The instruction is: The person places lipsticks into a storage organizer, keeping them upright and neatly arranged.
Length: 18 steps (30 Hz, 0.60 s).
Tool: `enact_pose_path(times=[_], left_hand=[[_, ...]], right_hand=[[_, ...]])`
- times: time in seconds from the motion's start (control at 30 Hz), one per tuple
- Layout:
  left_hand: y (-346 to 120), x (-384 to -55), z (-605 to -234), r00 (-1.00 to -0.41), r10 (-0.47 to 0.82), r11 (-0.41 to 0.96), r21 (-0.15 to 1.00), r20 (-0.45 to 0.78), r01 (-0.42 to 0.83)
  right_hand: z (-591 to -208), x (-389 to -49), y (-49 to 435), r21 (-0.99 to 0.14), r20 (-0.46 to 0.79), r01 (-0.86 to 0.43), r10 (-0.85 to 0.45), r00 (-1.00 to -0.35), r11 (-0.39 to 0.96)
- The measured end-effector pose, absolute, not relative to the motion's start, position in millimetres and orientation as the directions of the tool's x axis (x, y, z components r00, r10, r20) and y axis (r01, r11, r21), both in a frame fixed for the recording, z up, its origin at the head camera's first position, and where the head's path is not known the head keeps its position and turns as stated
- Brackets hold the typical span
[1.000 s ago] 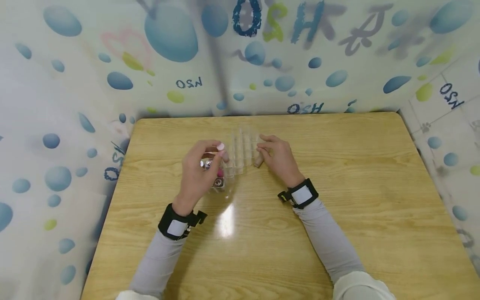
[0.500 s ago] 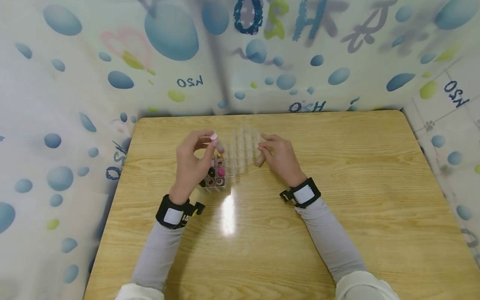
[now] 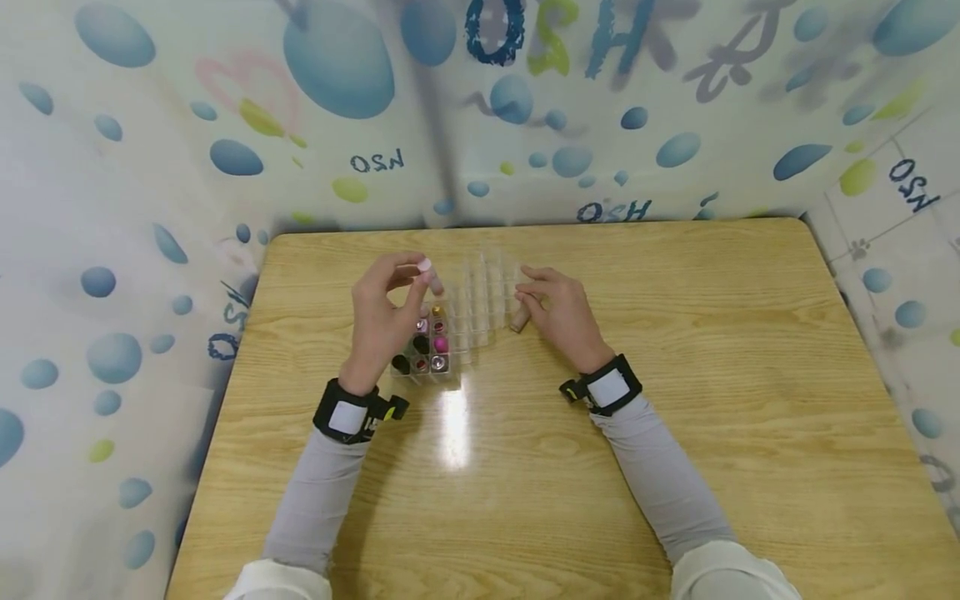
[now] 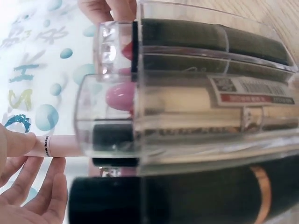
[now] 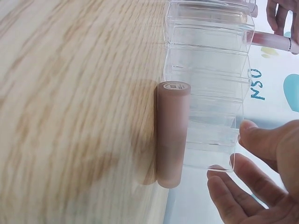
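Note:
A clear plastic lipstick organizer (image 3: 480, 312) with a grid of compartments stands near the back of the table. Its left part holds several lipsticks, among them a bright pink one (image 3: 441, 343) and dark-capped ones (image 4: 107, 200). My left hand (image 3: 382, 312) pinches a pale pink lip gloss tube (image 4: 65, 145) between thumb and fingers, over the far left part of the organizer. At the organizer's right end, my right hand (image 3: 558, 317) holds the clear wall by thumb and fingertips. A brownish-pink tube (image 5: 173, 135) rests on the table along that end, partly behind the right hand in the head view.
The wooden table (image 3: 600, 483) backs onto a wall (image 3: 480, 100) with blue and green spots and lettering. A side wall (image 3: 90, 350) rises along the left edge. Light reflects off the tabletop in front of the organizer.
My left hand has moved back and slightly left with the lip gloss tube, uncovering more of the filled compartments. The right hand has stayed at the organizer's end.

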<state>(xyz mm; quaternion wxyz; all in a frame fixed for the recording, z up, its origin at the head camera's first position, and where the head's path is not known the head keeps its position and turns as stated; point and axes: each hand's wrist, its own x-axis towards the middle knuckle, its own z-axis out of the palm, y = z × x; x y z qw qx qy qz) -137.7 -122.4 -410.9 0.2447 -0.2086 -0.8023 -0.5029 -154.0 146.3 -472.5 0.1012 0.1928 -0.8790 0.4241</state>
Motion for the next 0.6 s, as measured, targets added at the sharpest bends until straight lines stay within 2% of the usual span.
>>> enact_pose_path(times=[0.27, 0.6], left_hand=[[-121, -139, -420, -0.81, 0.088, 0.376, 0.734, 0.58, 0.566], [-115, -128, -411, -0.857, 0.085, 0.437, 0.754, 0.508, 0.49]], right_hand=[[-472, -154, 146, -0.706, 0.342, -0.422, -0.249, -0.906, 0.569], [-471, -154, 146, -0.709, 0.331, -0.415, -0.251, -0.91, 0.57]])
